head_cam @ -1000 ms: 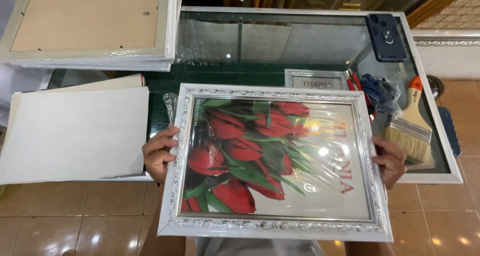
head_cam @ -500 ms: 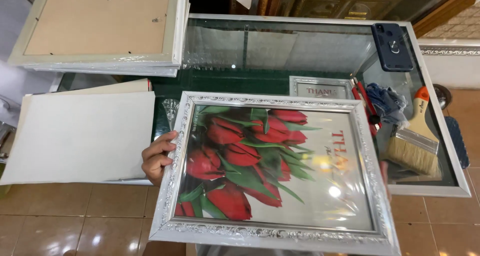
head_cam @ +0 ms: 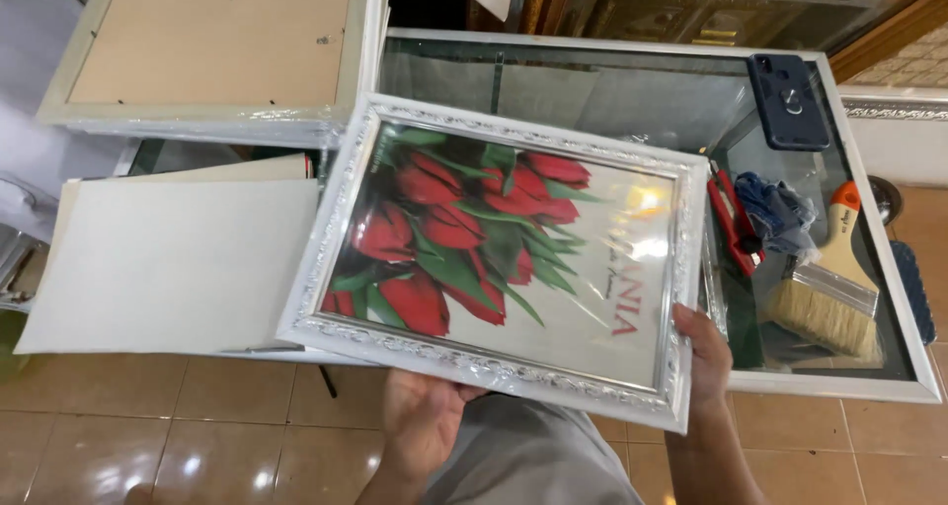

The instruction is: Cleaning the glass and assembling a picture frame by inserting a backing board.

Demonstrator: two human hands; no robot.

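Both hands grip the silver tulip frame [head_cam: 499, 258] at its near edge, left hand [head_cam: 420, 416] beneath, right hand [head_cam: 706, 352] fingers curled at the right corner; its long axis tilts left-right.

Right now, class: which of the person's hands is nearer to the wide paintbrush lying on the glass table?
The right hand. It grips the frame's lower right corner, just left of the paintbrush. The left hand supports the frame's bottom edge, farther left.

One tulip picture frame [head_cam: 499, 258], one stack of frames [head_cam: 212, 51], one brush [head_cam: 829, 293], one phone [head_cam: 787, 100], two hands.
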